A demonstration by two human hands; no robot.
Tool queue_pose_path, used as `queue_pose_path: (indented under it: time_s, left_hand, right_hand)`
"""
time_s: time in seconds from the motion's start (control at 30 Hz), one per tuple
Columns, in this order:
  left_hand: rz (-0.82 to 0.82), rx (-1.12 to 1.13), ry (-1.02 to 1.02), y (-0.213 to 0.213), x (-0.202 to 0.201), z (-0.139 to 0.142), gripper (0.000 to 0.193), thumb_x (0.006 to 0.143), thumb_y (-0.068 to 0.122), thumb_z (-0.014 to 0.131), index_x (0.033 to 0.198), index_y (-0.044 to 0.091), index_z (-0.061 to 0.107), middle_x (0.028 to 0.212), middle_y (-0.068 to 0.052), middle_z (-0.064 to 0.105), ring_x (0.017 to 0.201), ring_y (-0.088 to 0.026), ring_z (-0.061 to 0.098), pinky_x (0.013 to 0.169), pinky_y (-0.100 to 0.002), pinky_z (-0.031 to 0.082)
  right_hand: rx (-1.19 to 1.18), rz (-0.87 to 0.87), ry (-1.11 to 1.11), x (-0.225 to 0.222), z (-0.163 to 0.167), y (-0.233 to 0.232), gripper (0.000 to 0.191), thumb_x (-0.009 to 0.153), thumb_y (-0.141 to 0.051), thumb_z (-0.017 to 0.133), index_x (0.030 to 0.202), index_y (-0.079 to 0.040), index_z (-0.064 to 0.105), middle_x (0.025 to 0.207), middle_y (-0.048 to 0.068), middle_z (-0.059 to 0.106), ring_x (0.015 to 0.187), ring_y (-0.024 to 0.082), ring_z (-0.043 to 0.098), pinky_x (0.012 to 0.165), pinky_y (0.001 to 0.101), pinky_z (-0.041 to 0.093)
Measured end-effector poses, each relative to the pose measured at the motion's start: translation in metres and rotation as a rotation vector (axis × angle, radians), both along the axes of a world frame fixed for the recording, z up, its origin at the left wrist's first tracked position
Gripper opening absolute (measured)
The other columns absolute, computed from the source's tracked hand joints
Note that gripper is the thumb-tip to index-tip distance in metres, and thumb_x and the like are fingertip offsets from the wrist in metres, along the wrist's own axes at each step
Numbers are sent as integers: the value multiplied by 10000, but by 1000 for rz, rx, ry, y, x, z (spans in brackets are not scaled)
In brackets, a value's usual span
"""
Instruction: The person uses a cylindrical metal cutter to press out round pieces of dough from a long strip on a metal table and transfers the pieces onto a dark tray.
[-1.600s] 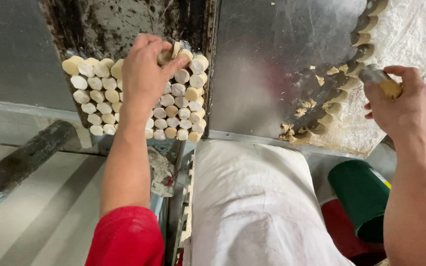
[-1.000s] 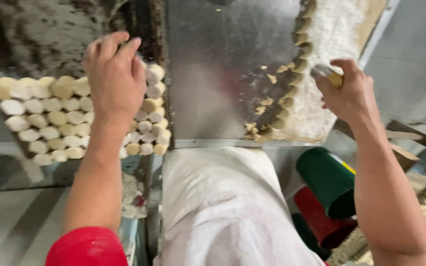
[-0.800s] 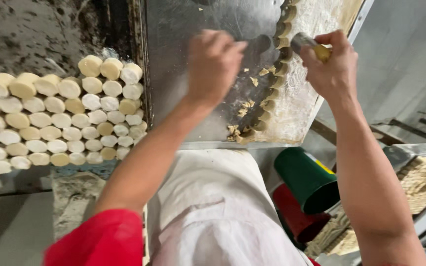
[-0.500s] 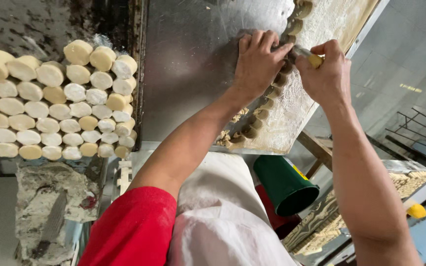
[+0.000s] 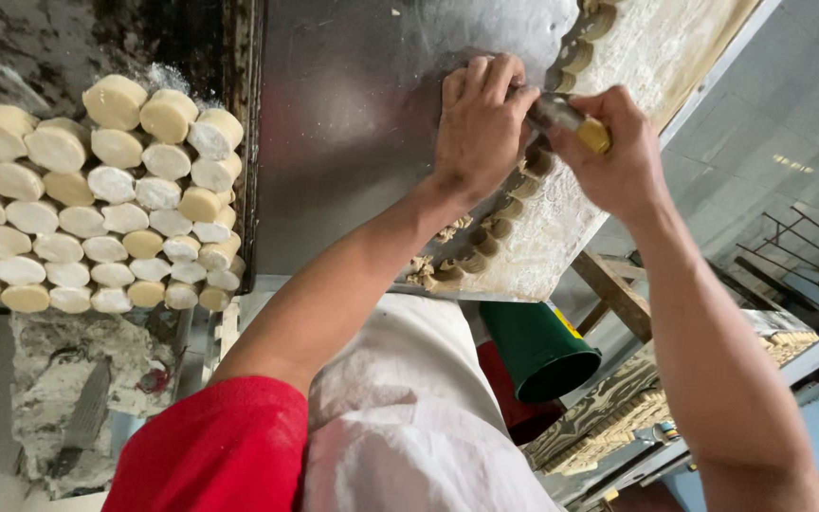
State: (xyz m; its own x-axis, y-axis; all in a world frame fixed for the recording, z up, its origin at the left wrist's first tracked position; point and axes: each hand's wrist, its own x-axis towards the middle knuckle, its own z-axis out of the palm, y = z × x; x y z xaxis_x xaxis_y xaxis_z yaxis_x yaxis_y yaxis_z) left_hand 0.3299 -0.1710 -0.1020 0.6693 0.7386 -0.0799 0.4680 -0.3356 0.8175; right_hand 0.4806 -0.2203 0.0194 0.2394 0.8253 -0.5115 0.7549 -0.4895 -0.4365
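Note:
My left hand (image 5: 479, 123) lies palm down on a steel worktop (image 5: 353, 142), its fingertips at the scalloped edge of a floured sheet of dough (image 5: 618, 114). Just to its right, my right hand (image 5: 618, 156) grips a small metal cutter with a yellow end (image 5: 571, 121), pressed at that same edge. A row of round cut-outs (image 5: 495, 228) runs down the dough's edge below my hands. Whether my left hand holds a dough piece is hidden under the fingers.
Several rows of pale round dough discs (image 5: 97, 209) are stacked on a dark tray at the left. A green bucket (image 5: 537, 351) and a red one (image 5: 514, 398) stand below the worktop. My white apron (image 5: 409, 417) fills the bottom middle.
My left hand left the stack of dough discs and crossed right over the steel top to the dough sheet's edge. My right hand stayed at the dough with the cutter.

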Motion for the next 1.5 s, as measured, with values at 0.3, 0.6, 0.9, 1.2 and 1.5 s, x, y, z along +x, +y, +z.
queue_pose_path:
  time_s: [0.3,0.6,0.9,1.2,1.5]
  left_hand:
    - [-39,-35,-63,24,29,10,429,839,212,794,1265,211,738,1305,-65,554,1297,-259,445,1117,-524,363]
    - [-5,73,20,18,30,-4,195,949,218,706,1052,67,773,1301,-60,559,1291,-245,461,1107,-468,389]
    - [64,-13,-202,35,37,5,381,798,242,740,1175,200,775,1207,-76,587,1220,-277,492,1068,-550,363]
    - [-17,4,-26,39,55,-3,322,878,209,721,1187,126,752,1235,-65,560,1271,-255,453,1068,-522,373]
    - [59,91,-21,45,39,-10,164,1004,124,703,1149,140,777,1226,-18,568,1247,-220,485,1098,-460,395]
  right_hand:
    - [-136,-138,-283,12,19,30,268,1036,-141,750,1174,38,607,980,246,736,750,237,732,602,363,611]
    - [-168,-11,-235,32,-23,40,187,1030,-126,726,1140,14,672,929,210,751,754,248,718,577,356,566]
    - [-64,-185,-236,19,19,33,296,1046,-175,747,1233,9,611,1124,205,733,838,196,739,572,308,623]
    - [-220,-146,-259,43,0,70,282,1055,-199,763,1171,25,638,1036,232,742,800,221,752,602,345,619]
    - [-195,-42,-121,46,-14,50,208,1038,-127,689,1187,11,641,1083,255,736,808,336,749,626,442,630]
